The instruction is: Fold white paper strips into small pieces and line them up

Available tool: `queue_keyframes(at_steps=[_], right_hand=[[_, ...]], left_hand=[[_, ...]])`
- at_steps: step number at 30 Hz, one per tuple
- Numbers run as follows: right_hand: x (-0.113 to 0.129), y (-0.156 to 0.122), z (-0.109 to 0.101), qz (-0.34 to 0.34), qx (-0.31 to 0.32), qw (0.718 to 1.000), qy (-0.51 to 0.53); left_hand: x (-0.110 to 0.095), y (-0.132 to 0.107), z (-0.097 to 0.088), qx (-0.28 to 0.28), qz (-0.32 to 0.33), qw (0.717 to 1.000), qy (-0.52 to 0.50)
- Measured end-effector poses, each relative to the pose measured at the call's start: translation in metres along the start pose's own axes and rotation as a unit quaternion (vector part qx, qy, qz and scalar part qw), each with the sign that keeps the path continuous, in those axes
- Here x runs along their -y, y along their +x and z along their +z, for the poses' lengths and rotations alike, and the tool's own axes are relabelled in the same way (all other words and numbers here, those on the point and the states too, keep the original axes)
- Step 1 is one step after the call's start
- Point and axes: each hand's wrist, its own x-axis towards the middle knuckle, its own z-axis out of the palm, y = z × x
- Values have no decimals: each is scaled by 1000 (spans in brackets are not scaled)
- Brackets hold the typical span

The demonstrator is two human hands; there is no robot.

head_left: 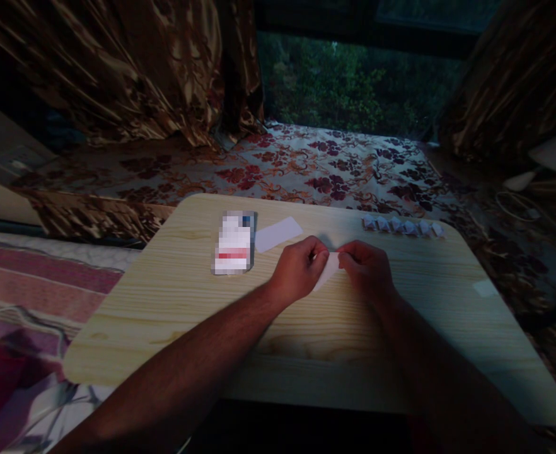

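Between my two hands is a small white piece of paper (pixel 326 272), held just over the table's middle. My left hand (pixel 301 266) pinches its upper left edge between thumb and fingers. At its upper right, my right hand (pixel 367 266) grips it the same way. Part of the paper is hidden behind the fingers. Left of my hands, a white paper strip (pixel 278 233) lies flat. Beyond my right hand, several small white folded paper pieces (pixel 403 226) stand in a row near the table's far edge.
A phone-shaped object (pixel 234 243), blurred out, lies beside the strip on the wooden table (pixel 164 302). Near the right edge is a white scrap (pixel 485 288). A flowered cloth (pixel 330 164) covers the ledge behind, below a window. Striped bedding (pixel 51 277) lies at the left.
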Motion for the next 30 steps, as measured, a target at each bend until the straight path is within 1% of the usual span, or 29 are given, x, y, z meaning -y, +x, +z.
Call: queue_keyframes(at_steps=[4, 10, 13, 17, 25, 30], right_hand=[[0, 1, -1, -4, -6, 1000, -2], [3, 1, -3, -22, -11, 999, -42], [2, 1, -2, -13, -8, 999, -29], [1, 1, 0, 7, 11, 1000, 8], [5, -1, -1, -36, -3, 998, -56], [6, -1, -1, -44, 8, 998, -55]], left_hand=[[0, 0, 0, 2, 1, 1000, 6], [1, -1, 1, 2, 12, 1000, 11], [1, 0, 1, 0, 16, 1000, 9], [3, 0, 1, 1, 23, 1000, 4], [4, -2, 3, 12, 21, 1000, 2], [4, -2, 3, 12, 22, 1000, 8]])
